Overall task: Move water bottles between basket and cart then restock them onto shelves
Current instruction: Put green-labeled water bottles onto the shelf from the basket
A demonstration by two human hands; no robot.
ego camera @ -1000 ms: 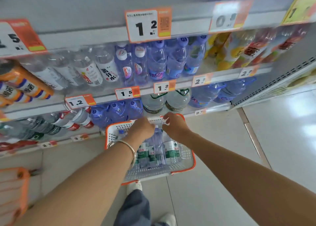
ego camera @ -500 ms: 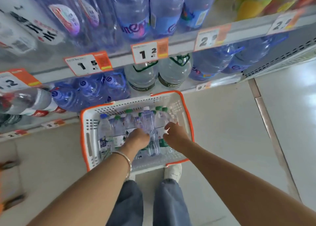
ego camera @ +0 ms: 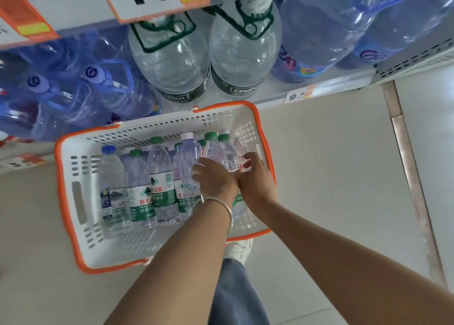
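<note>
Hands: both reach into the right end of the basket, side by side.
Left hand (ego camera: pixel 216 180): fingers curled over a white-capped bottle (ego camera: pixel 188 152), apparently gripping it to lift it out.
Right hand (ego camera: pixel 255 177): fingers loosely spread, tips touching a red-labelled bottle (ego camera: pixel 237 163) against the right wall; no firm hold visible.
Water bottles (ego camera: pixel 147 189): packed together from the basket's left wall to its right, caps toward the shelf, likely so each can be picked out by the neck.
Basket (ego camera: pixel 226 105): white with an orange rim, on the floor (ego camera: pixel 331 177), far edge against the bottom shelf (ego camera: pixel 331 88) for a short reach.
Shelf: big jugs (ego camera: pixel 172 61) in a row.
Cart: not in view.
</note>
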